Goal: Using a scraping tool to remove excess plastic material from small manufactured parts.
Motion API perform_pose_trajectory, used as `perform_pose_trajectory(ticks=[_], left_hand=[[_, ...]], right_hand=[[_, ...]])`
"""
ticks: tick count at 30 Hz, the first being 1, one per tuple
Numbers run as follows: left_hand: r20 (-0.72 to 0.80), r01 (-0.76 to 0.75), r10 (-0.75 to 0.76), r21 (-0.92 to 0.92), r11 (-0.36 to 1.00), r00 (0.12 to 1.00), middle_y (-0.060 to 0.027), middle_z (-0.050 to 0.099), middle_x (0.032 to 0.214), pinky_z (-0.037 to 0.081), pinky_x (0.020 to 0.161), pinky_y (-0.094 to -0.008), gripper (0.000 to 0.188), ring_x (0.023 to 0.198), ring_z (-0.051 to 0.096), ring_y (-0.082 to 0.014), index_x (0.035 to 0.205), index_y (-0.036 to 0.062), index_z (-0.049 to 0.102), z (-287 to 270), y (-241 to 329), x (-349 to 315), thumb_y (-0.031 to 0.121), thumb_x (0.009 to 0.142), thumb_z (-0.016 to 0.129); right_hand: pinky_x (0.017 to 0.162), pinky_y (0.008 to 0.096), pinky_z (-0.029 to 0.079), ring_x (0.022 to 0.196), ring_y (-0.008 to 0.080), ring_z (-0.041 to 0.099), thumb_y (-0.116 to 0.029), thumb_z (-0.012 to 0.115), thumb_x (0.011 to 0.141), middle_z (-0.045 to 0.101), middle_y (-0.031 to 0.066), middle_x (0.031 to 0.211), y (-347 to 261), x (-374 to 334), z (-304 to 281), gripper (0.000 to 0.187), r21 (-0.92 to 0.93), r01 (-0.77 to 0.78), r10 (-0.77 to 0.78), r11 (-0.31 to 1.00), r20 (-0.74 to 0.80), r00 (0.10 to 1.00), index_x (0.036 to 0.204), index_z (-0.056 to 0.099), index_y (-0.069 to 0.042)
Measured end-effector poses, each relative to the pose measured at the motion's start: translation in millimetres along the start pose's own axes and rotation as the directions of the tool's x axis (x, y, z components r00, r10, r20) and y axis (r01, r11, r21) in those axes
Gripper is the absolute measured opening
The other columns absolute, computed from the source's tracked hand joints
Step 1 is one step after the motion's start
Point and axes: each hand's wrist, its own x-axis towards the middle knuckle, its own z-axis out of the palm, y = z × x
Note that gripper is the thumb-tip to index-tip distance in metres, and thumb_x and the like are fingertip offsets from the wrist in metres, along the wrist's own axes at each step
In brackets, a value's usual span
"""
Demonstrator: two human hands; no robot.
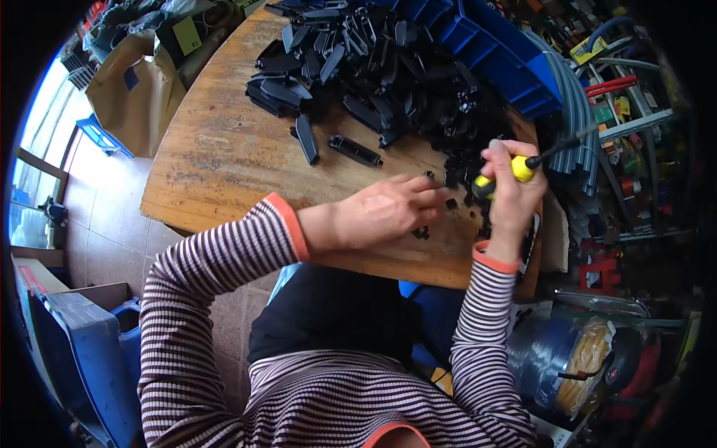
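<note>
My right hand (pixel 514 193) is wrapped around a yellow-and-black screwdriver (pixel 523 169), whose dark shaft points up and to the right, off the table. My left hand (pixel 385 213) rests low over the wooden table (pixel 216 160), fingers curled together; whatever they may pinch is hidden. Just below its fingertips lies a small black part (pixel 421 233), and more small black pieces (pixel 451 203) sit between the two hands. Beyond my left hand, an oblong black plastic housing (pixel 355 151) lies with its hollow side up, beside another black piece (pixel 306 140) lying flat.
A large heap of black plastic parts (pixel 328 63) covers the table's far side. Blue bins (pixel 515 63) stand behind it at the right. Grey tubing (pixel 579 142) and cluttered shelves are on the right. A brown paper bag (pixel 142 97) stands left of the table.
</note>
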Motion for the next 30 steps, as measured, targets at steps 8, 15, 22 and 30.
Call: perform_pose_trajectory(ticks=[8, 15, 22, 30], left_hand=[[0.209, -0.063, -0.006, 0.319, 0.946, 0.978, -0.0088, 0.055, 0.104, 0.045, 0.087, -0.0334, 0.035, 0.100, 0.053, -0.0219, 0.115, 0.0067, 0.060, -7.5, 2.0, 8.6, 0.011, 0.080, 0.059], [-0.016, 0.359, -0.374, 0.327, 0.874, 0.927, -0.0076, 0.051, 0.096, 0.047, 0.081, -0.0347, 0.037, 0.093, 0.052, -0.0213, 0.115, 0.0063, 0.060, -55.7, -16.9, -24.9, 0.005, 0.078, 0.060], [-0.093, 0.214, -0.195, 0.298, 0.930, 0.976, -0.0082, 0.052, 0.094, 0.049, 0.069, -0.0314, 0.041, 0.083, 0.058, -0.0223, 0.116, 0.0073, 0.055, -24.2, -18.5, 6.0, 0.006, 0.076, 0.060], [-0.119, 0.155, -0.119, 0.364, 0.919, 0.986, -0.0072, 0.050, 0.086, 0.049, 0.066, -0.0327, 0.045, 0.077, 0.055, -0.0209, 0.119, 0.0075, 0.051, -6.6, 13.4, 3.5, 0.009, 0.075, 0.062]], right_hand=[[0.067, 0.0401, 0.049, 0.073, 0.0358, 0.063, -0.014, 0.075, 0.076, 0.064, 0.0196, 0.081, 30.3, -46.4, -25.7, 0.025, -0.708, 0.016, 0.237, 0.706, 0.257, 0.937, 0.091, 0.063, 0.002], [0.065, 0.0344, 0.049, 0.068, 0.0261, 0.065, -0.012, 0.073, 0.077, 0.065, 0.0154, 0.074, 40.2, -38.9, -18.4, 0.019, -0.728, 0.147, 0.089, 0.669, 0.275, 0.957, 0.084, 0.063, 0.001], [0.061, 0.0316, 0.048, 0.063, 0.0209, 0.061, -0.008, 0.071, 0.078, 0.064, 0.0125, 0.071, 27.9, -41.0, -17.3, 0.013, -0.582, -0.084, 0.219, 0.809, 0.165, 0.962, 0.083, 0.061, 0.000], [0.059, 0.0308, 0.048, 0.059, 0.0242, 0.063, -0.003, 0.071, 0.078, 0.063, 0.0143, 0.069, 18.8, -43.7, -11.4, 0.013, -0.488, 0.040, 0.057, 0.872, 0.181, 0.982, 0.086, 0.061, 0.000]])
